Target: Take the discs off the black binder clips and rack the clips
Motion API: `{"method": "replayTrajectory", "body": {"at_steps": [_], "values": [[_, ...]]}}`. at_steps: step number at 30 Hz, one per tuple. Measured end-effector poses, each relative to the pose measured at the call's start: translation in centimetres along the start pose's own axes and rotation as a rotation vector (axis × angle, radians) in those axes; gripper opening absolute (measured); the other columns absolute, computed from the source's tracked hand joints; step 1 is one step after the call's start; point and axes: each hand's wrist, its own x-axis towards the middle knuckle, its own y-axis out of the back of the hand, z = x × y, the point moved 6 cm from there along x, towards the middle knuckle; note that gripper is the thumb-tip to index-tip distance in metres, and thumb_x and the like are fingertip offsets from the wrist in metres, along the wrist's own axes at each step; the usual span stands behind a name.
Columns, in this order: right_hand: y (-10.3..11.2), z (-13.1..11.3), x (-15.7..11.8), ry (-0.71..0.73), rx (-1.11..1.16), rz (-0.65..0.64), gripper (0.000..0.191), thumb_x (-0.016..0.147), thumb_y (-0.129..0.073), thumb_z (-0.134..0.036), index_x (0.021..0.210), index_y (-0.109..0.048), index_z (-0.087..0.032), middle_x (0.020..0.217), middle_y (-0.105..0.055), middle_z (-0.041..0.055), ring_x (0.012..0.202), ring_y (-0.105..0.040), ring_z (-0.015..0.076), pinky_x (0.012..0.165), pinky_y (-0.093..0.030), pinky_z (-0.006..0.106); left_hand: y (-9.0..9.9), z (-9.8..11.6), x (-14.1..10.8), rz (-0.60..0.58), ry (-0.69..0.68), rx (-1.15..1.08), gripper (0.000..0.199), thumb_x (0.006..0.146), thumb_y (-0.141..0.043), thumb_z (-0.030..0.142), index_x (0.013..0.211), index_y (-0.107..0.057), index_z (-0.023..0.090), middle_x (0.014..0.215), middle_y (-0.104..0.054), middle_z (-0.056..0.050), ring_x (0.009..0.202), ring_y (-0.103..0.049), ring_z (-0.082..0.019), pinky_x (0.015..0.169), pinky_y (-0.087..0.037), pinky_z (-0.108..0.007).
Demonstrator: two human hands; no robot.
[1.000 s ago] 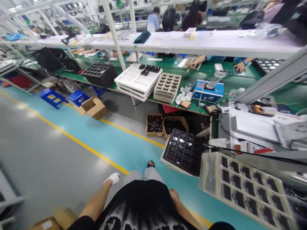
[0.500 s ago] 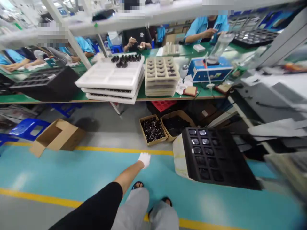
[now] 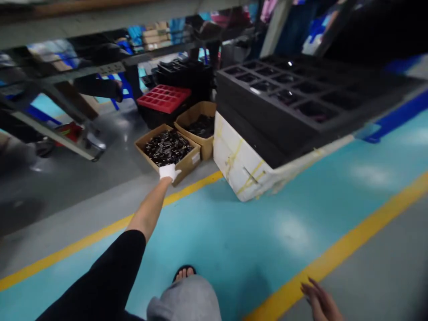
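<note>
My left hand [image 3: 169, 172], in a white glove, is at the near rim of a cardboard box [image 3: 187, 166]. Its thumb stretches out to the right along the box's outer wall; the other fingers are at the rim and their tips are hard to make out. Many small, shiny black parts [image 3: 168, 148] fill this box. Bare and away from any object, my right hand [image 3: 321, 299] shows at the lower right, fingers apart and slightly blurred.
Behind the box stands a second cardboard box [image 3: 211, 141] with dark parts, then a red compartment tray [image 3: 164, 98]. Stacked black trays [image 3: 254, 120] on a white foam block [image 3: 239, 156] rise at the right. A bench beam [image 3: 100, 22] crosses overhead; a slanted metal leg [image 3: 53, 136] is left.
My view has dropped and come closer to the boxes under the bench. My left hand has reached forward from over the floor to the box's rim. My right hand has come into view.
</note>
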Motion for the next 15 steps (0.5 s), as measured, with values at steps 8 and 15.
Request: {"method": "replayTrajectory", "body": {"at_steps": [8,15], "values": [[-13.9,-0.9,-7.9,0.017,0.212,-0.635,0.066,0.075,-0.068,-0.079,0.113,-0.074,-0.025,0.104,-0.079,0.0145,0.092,-0.077,0.0325,0.082,-0.064,0.047,-1.4,5.1,-7.4,-0.053,-0.095,0.067,0.049,0.105,-0.048,0.055,0.112,-0.066,0.010,0.116,-0.074,-0.017,0.106,-0.070,-0.023,0.089,-0.050,-0.030],[-16.5,-1.1,-5.1,-0.137,0.234,-0.557,0.070,0.058,-0.076,-0.079,0.096,-0.077,-0.021,0.096,-0.079,0.0162,0.095,-0.075,0.0351,0.085,-0.060,0.050,-8.5,12.5,-22.3,-0.236,-0.248,0.012,0.043,0.105,-0.040,0.043,0.119,-0.066,0.011,0.107,-0.076,-0.021,0.102,-0.075,-0.032,0.087,-0.055,-0.041]]}}
